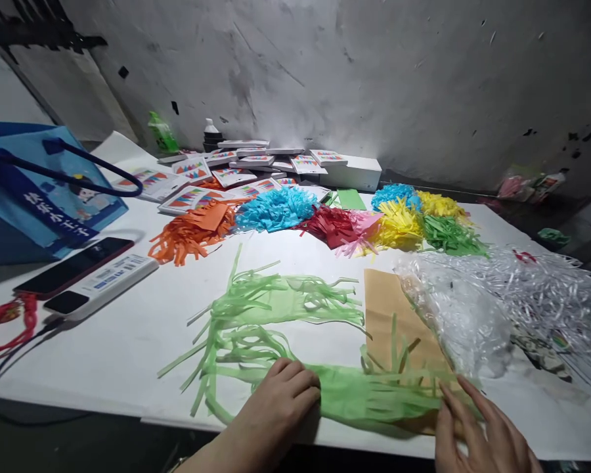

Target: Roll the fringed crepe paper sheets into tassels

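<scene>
A light green tissue fringe [359,392] lies along the front of the white table [108,355], its right end over a sheet of brown paper [387,299]. My left hand [288,397] rests on its left part with the fingers curled down; whatever lies under the fingertips is hidden. At its right end, my right hand [477,427] touches the strips with the fingers extended and slightly apart. Behind, a second green fringed piece [285,301] lies flat, with loose strips hanging off its left side.
Orange [197,226], blue [278,209], red [331,226], yellow [401,225] and green tassel bundles [453,234] line the back. Flat printed packs [192,171] are piled behind. Clear plastic [473,322] covers the right. A phone [76,266], power bank [103,286] and blue bag [44,190] stand left.
</scene>
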A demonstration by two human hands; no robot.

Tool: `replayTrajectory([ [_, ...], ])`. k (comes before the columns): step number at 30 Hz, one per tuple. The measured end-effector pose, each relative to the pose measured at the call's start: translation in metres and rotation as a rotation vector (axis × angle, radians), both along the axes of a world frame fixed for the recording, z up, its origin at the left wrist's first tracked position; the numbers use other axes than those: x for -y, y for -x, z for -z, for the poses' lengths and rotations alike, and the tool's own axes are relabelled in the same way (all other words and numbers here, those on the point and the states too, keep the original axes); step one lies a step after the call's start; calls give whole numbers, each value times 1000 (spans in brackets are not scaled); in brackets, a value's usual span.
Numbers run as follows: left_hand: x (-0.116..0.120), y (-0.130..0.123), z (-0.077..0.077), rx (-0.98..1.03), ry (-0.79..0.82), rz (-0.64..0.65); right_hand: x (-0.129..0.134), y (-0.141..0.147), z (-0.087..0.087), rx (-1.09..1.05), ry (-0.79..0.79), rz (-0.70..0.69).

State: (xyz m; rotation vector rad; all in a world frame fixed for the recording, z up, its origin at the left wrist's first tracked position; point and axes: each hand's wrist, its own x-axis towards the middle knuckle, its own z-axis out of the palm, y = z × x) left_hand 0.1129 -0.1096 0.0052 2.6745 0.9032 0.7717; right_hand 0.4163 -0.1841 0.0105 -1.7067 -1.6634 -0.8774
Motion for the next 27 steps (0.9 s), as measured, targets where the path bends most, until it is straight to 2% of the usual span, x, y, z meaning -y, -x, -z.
replayTrajectory([
  [1, 0, 0, 2, 4, 4, -4, 1, 0, -6, 29, -22, -51],
  [3, 2, -1, 4, -4, 6, -9, -1, 10, -15, 5, -3, -247],
  [6, 4, -3, 1, -29, -18, -25, -15, 46, -19, -167, 171, -563],
  [8, 6, -4, -2, -48, -35, -35, -27, 71, -15, -166, 303, -718],
  [11, 5, -4, -4, -25, -38, -31, -42, 87, -2, -153, 435, -668],
  [13, 3, -2, -5, 3, -12, -21, -45, 81, 5, -199, 484, -600],
  [16, -5, 0, -10, -54, 73, -50, -46, 63, 9, -295, 572, -579],
  [23, -25, -7, -25, -368, 218, -234, -62, 44, -15, -526, 979, -519],
  [27, -28, -9, -28, -361, 255, -204, -73, 47, -29, -492, 1035, -512],
])
